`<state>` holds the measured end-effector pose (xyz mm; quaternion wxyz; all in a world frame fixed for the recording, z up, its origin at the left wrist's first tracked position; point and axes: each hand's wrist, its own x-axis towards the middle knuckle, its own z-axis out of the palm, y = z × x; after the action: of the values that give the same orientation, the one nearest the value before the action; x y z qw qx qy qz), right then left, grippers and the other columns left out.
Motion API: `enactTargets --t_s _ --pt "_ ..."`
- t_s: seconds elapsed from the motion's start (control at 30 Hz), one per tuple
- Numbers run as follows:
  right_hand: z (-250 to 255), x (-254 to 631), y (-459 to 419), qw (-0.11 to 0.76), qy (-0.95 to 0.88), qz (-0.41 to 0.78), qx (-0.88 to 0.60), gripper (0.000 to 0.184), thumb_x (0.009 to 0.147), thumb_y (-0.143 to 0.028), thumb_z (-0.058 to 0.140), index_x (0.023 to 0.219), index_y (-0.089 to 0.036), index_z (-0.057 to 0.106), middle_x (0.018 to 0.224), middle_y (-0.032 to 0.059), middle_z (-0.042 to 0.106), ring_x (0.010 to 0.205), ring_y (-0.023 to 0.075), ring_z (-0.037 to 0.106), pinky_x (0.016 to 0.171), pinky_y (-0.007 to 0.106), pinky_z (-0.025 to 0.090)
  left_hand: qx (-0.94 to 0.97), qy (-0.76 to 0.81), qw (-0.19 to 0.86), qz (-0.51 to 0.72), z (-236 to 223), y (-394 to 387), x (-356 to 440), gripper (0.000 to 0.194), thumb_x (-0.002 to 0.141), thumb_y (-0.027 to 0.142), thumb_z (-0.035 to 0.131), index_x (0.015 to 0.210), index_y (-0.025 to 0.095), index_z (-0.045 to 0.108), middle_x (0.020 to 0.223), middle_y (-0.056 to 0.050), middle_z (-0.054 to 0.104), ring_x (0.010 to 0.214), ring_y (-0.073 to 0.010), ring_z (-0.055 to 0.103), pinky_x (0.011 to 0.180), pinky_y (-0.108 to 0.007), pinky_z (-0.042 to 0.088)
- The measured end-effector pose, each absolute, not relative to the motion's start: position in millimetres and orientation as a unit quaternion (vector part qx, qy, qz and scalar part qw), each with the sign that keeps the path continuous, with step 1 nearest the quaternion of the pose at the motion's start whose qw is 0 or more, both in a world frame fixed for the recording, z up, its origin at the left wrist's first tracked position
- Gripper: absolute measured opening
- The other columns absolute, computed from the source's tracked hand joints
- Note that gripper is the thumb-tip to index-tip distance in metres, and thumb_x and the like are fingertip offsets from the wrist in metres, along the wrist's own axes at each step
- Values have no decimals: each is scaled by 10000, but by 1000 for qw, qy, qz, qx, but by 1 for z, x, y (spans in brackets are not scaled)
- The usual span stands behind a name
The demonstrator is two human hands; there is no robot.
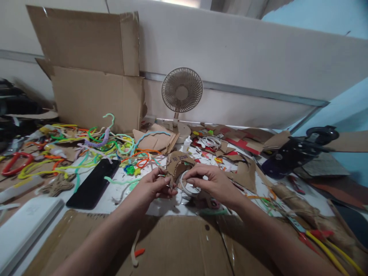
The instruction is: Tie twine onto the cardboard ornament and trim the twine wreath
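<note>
A curved strip of brown cardboard [176,160], printed "MADE IN", stands up in front of me. My left hand [161,184] pinches its lower left end between thumb and fingers. Closed on a white pipe cleaner [184,188] is my right hand [205,180], just right of the cardboard. The pipe cleaner bends in a loop below those fingers. Small dark and pinkish pieces under the right hand are partly hidden and hard to make out. Between the hands and my body lies a flat cardboard sheet [172,245], with a short beige strip [134,251] and an orange bit on it.
A black phone [93,184], a white box-shaped object [31,218] and tangled coloured pipe cleaners [120,143] lie left. Behind stand a fan [182,90], a glue bottle [187,143] and a large cardboard box [97,96]. Scissors [299,226] and a dark bottle [293,153] are right.
</note>
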<state>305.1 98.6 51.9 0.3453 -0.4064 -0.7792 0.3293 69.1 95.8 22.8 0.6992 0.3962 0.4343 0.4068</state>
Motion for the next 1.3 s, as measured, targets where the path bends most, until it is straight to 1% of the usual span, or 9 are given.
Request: enactTargets --t_s 0.1,0.23,0.3,0.37,0.53,0.7,0.9,1.13,1.3 --pt "51 301 98 334 -802 312 -385 163 954 -177 704 983 -274 831 988 9 813 910 173 731 860 299 520 393 417 702 422 21 94 70 509 640 438 981 973 183 694 828 -28 765 680 -175 725 669 -288 559" --pt "50 296 100 324 -817 290 -377 158 950 -144 714 982 -259 817 954 5 802 870 168 724 818 276 518 364 410 715 433 22 94 72 558 580 399 1020 1005 168 740 896 -27 763 659 -147 693 662 -284 560" --pt "51 294 103 320 -825 278 -375 149 954 -133 716 982 -248 807 930 3 791 851 164 715 797 265 515 352 411 718 438 22 94 72 556 554 378 1034 987 167 755 919 -31 765 649 -141 683 667 -292 565" --pt "52 291 108 317 -840 255 -359 146 961 -124 715 985 -241 799 922 6 778 848 163 705 788 262 511 348 407 720 441 22 94 71 534 546 374 1040 954 169 763 894 -27 759 643 -141 679 666 -295 565" --pt "58 280 121 302 -880 189 -315 174 987 -96 682 967 -228 793 944 22 765 865 162 697 801 269 510 370 398 726 422 18 95 69 500 600 401 1023 986 175 798 939 -43 776 661 -140 688 661 -277 544" --pt "63 275 122 283 -892 170 -307 212 972 -49 665 963 -218 794 974 33 769 878 165 705 808 275 514 378 383 737 409 19 96 68 457 639 442 1002 956 182 800 919 -42 779 685 -146 689 665 -272 528" --pt "59 280 122 271 -894 174 -311 227 974 -59 649 972 -234 794 984 28 759 877 164 700 807 279 516 372 383 740 409 20 95 69 414 648 394 991 948 183 798 914 -46 769 675 -139 659 655 -269 502" --pt "57 276 120 266 -894 141 -332 221 942 -23 672 958 -215 780 969 32 758 877 174 700 790 273 496 375 388 733 414 18 95 70 417 649 403 992 919 172 773 846 -11 711 675 -139 659 672 -280 518" --pt "57 273 119 266 -894 131 -337 207 925 -22 688 950 -209 771 960 35 765 866 179 704 780 274 495 377 388 732 415 16 95 71 464 644 442 991 954 177 770 849 -12 707 701 -150 666 692 -287 521"
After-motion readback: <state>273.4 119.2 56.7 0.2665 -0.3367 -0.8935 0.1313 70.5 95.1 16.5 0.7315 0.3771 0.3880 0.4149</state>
